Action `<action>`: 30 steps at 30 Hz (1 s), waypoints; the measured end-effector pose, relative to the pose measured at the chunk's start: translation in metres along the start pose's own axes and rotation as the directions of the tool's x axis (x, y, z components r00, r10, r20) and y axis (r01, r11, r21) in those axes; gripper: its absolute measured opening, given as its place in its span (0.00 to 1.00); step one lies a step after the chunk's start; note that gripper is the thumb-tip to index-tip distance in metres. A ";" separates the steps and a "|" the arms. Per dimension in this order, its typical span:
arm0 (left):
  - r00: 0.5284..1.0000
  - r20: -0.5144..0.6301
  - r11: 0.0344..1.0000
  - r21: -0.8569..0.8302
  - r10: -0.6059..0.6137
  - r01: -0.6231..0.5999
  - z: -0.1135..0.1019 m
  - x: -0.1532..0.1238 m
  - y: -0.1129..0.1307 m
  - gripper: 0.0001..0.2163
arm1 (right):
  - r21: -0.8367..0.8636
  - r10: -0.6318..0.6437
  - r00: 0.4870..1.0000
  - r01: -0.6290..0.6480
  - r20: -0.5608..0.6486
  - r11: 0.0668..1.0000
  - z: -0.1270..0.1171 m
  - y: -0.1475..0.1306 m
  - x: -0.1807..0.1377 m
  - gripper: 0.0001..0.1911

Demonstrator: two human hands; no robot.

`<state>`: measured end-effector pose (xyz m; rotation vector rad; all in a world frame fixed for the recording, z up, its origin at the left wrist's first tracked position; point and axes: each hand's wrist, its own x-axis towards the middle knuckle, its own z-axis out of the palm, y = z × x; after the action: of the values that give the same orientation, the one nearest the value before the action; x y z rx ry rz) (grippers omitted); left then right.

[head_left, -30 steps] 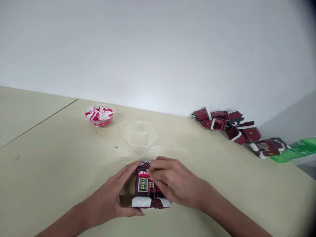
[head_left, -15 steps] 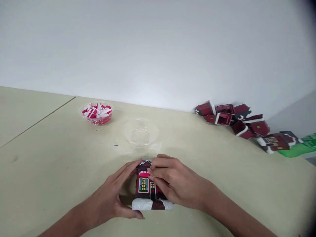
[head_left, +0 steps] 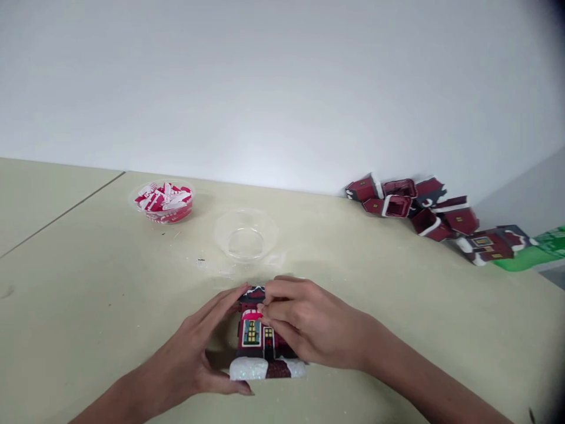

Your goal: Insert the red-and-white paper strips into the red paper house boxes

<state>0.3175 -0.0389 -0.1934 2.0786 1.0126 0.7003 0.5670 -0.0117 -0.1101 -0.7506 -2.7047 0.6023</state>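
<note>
A small dark-red model house [head_left: 245, 351] with a snowy white base lies on its back, its front facing up. My left hand [head_left: 194, 341] wraps round its left side, fingertips at the roof and thumb near the base. Above the window sits a pink and white awning piece [head_left: 251, 315]. My right hand [head_left: 309, 324] has its fingers pinched together at the right end of that awning piece, touching it. The hand covers the right part of the house front.
A clear bowl of pink and white pieces [head_left: 164, 203] stands at the back left. A clear dish [head_left: 246, 235] sits beyond the house. Several dark-red model houses [head_left: 459, 221] are piled by the wall at right, beside a green item [head_left: 521, 259].
The whole view has shifted slightly, so things appear a little further left. Both hands keep their places on the house and awning piece.
</note>
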 end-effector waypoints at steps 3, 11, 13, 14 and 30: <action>1.000 -0.013 1.000 0.000 -0.023 0.023 0.001 -0.002 -0.003 0.55 | -0.037 0.042 0.999 -0.042 -0.018 0.998 0.003 -0.001 -0.001 0.12; 1.000 -0.001 1.000 -0.027 -0.002 0.002 0.000 -0.001 -0.001 0.55 | -0.128 0.127 0.992 -0.126 -0.005 0.984 0.005 -0.010 -0.001 0.11; 1.000 0.008 1.000 -0.031 -0.003 0.003 -0.001 0.000 0.000 0.54 | -0.143 0.125 0.992 -0.126 -0.017 0.982 0.006 -0.010 -0.002 0.10; 1.000 0.014 0.999 -0.031 -0.007 0.007 -0.001 0.000 0.000 0.54 | -0.151 0.123 0.992 -0.126 -0.029 0.981 0.006 -0.010 -0.002 0.10; 1.000 -0.008 1.000 0.017 0.022 -0.022 0.000 0.001 0.000 0.54 | -0.465 -0.128 0.992 0.118 0.009 0.878 0.010 -0.023 -0.004 0.04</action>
<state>0.3181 -0.0378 -0.1932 2.1060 1.0049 0.7142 0.5569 -0.0353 -0.1086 -0.6717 -2.8780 -0.0988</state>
